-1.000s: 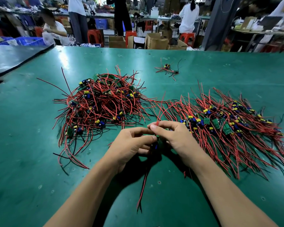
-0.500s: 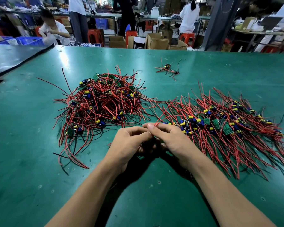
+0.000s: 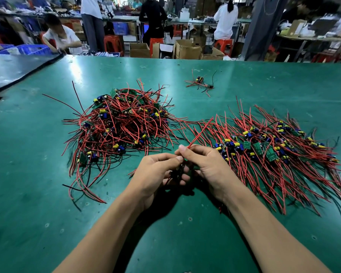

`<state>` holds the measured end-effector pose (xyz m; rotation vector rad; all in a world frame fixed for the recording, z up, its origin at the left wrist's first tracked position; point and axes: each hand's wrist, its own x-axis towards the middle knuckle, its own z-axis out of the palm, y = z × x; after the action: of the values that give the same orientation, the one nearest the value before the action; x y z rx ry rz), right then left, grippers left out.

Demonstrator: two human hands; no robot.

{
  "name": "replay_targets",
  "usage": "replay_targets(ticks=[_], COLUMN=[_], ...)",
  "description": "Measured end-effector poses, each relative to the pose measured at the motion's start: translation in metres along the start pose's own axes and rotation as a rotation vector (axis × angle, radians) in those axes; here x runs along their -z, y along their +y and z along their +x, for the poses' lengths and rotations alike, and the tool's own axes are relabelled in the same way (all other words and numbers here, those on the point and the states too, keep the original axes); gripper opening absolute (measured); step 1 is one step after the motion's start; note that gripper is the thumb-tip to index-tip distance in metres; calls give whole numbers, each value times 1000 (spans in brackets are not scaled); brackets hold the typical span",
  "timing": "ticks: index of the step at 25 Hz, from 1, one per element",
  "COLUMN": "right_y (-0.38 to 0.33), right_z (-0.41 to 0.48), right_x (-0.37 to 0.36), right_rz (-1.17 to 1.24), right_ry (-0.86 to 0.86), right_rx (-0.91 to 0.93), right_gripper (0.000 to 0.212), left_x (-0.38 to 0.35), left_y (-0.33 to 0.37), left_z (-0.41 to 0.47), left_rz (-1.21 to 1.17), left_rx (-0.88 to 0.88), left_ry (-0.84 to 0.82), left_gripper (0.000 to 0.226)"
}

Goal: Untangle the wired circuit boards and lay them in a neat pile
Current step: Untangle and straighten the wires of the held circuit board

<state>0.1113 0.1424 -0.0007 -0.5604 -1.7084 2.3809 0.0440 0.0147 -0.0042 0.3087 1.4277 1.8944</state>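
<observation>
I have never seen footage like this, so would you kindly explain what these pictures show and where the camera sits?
There is no machine here: a person works with two bare hands, and the single camera is worn on their head, looking forward and down. The left hand and the right hand meet over a green table. Between them they hold one wired circuit board, mostly hidden by the fingers. The right hand pinches its red wires, which stick up and away. On the table to the left lies a tangled heap of such boards, with red and black wires crossing every way. To the right lies a tidier pile, its wires mostly running the same way. A small stray bundle lies farther back. Beyond the table, other people are at work.
</observation>
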Motion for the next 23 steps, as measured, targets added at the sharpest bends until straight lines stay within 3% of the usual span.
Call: replay_targets(ticks=[5, 12, 17, 20, 23], right_y=[5, 2, -10, -13, -9], right_z=[1, 5, 11, 10, 8], right_x=[-1, 4, 8, 7, 3], right_rz=[-126, -259, -23, 320, 263], right_ry=[-89, 86, 244, 192, 120], right_rx=[13, 64, 71, -23, -40], right_gripper=[30, 40, 48, 56, 56], left_x=[5, 1, -6, -7, -5], left_y=[-2, -6, -7, -10, -10], left_z=[2, -1, -2, -3, -2], left_rz=[90, 206, 176, 167, 174], left_rx=[-20, -56, -88, -97, -91], left_ry=[-39, -118, -111, -102, -37], left_gripper=[15, 13, 19, 20, 17])
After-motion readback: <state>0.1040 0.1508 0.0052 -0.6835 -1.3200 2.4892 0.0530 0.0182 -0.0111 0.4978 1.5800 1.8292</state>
